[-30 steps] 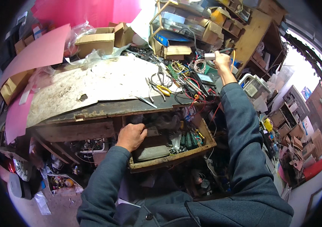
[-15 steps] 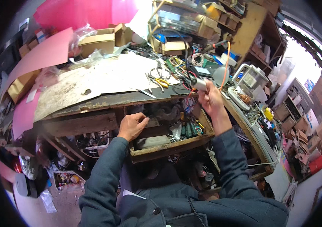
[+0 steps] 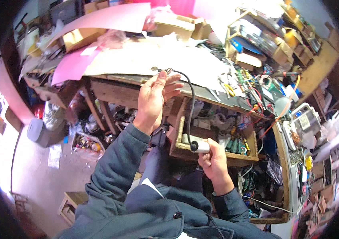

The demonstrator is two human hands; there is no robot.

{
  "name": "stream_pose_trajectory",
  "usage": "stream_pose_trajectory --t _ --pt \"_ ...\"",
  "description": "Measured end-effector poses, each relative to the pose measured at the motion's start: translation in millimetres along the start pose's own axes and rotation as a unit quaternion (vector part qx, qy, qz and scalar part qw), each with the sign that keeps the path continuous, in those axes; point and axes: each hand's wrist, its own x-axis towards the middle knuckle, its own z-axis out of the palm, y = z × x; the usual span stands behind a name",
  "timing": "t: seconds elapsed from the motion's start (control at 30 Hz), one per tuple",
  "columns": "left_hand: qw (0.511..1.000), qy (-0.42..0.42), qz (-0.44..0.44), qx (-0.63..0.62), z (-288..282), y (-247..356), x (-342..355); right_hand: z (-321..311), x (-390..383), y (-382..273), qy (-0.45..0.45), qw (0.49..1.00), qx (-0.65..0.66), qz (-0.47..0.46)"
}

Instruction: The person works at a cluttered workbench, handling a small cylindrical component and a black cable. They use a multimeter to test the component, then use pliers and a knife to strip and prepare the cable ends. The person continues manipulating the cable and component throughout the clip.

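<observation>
My left hand [image 3: 151, 103] is raised before the bench edge, its thumb at the metal-tipped end of a black cable [image 3: 191, 95], pinching it, with other fingers stretched out. The cable hangs down to a short white cylinder [image 3: 202, 146], which my right hand [image 3: 213, 161] grips over the open wooden drawer [image 3: 234, 156]. The drawer holds dark tools with green handles [image 3: 241, 144], plastic bags and small parts, partly hidden by the cylinder and hand.
The bench carries a pale sheet [image 3: 129, 57], pink sheets [image 3: 68, 69], cardboard boxes [image 3: 173, 28], yellow-handled pliers [image 3: 228, 88] and tangled wires. An appliance [image 3: 305, 119] stands at the right. A stool [image 3: 72, 203] and a bin [image 3: 38, 135] are on the floor.
My right hand came down from the back right of the bench with the white cylinder. My left hand rose from the drawer to the cable's end. The view swung leftward.
</observation>
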Motion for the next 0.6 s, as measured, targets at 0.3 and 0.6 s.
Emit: stream_pose_trajectory --t 0.3,0.6 --pt "0.998 0.026 0.044 0.023 -45.5 32.8 -61.2 13.8 19.3 113.5 -0.203 0.959 -0.153 0.123" --pt "0.901 -0.05 0.065 0.427 -77.1 16.7 -142.8 51.5 28.6 69.8 -0.23 0.933 -0.271 -0.059"
